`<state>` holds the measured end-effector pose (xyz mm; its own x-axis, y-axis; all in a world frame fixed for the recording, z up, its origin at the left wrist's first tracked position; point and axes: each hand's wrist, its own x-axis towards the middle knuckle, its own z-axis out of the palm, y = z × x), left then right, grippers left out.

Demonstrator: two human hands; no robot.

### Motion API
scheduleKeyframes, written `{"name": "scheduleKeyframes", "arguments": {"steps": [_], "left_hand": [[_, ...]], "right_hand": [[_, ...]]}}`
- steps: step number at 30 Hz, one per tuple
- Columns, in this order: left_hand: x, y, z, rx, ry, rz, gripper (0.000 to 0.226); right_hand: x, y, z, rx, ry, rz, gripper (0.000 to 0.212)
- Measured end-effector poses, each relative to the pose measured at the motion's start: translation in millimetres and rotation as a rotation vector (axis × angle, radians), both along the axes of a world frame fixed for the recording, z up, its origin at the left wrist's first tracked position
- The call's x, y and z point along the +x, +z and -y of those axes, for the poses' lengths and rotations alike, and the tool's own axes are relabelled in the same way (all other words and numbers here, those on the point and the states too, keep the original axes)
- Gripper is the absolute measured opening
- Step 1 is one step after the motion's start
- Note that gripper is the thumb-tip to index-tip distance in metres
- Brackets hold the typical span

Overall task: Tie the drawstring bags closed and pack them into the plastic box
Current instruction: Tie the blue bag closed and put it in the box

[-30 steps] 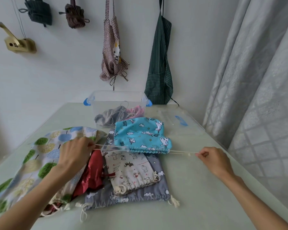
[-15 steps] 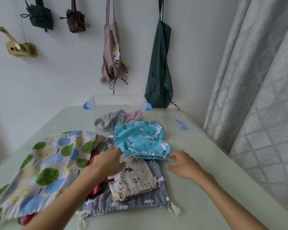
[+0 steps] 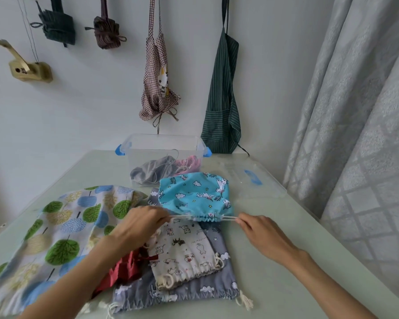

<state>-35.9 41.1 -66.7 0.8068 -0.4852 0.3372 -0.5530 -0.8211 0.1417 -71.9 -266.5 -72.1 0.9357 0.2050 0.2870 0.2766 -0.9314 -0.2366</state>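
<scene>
**Cinching blue bag**

Your left hand point(image 3: 143, 223) and right hand point(image 3: 260, 229) each pinch a cord point(image 3: 228, 218) end of the blue bag point(image 3: 195, 196), atop the pile, before the box point(image 3: 164, 143). Uneven pulling could drag the bag or slip a cord.

Pale wall point(image 3: 101, 111) hung with aprons point(image 3: 221, 107) (one green-striped), grey curtain point(image 3: 355, 111) at right.

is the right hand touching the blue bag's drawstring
Touching: the head view shows the right hand pinching the white drawstring coming out of the blue bag.
</scene>
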Motion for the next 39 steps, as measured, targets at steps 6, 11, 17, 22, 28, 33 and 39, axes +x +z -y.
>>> {"name": "scheduleKeyframes", "arguments": {"steps": [6,11,17,22,28,33,39], "left_hand": [[5,1,-17,0.107,0.1,-0.026,0.03],[-3,6,-5,0.181,0.307,-0.069,0.036],[-32,25,21,-0.105,0.298,-0.225,0.03],[-40,4,73,-0.784,0.305,-1.082,0.033],[-21,-8,84,-1.693,0.481,-1.354,0.026],[-27,-7,81,-1.817,0.567,-1.208,0.017],[-43,7,83,-1.543,0.424,-0.524,0.016]], "right_hand": [[0,-10,19,0.061,-0.054,-0.128,0.028],[6,-10,17,0.176,-0.079,-0.302,0.028],[-10,26,2,-0.122,-0.158,-0.347,0.055],[-8,15,-48,0.003,-0.149,-0.263,0.038],[1,-2,-68,0.14,-0.217,-0.227,0.021],[-6,4,-63,0.197,-0.192,-0.1,0.018],[-5,16,-72,0.112,-0.003,0.102,0.044]]}}
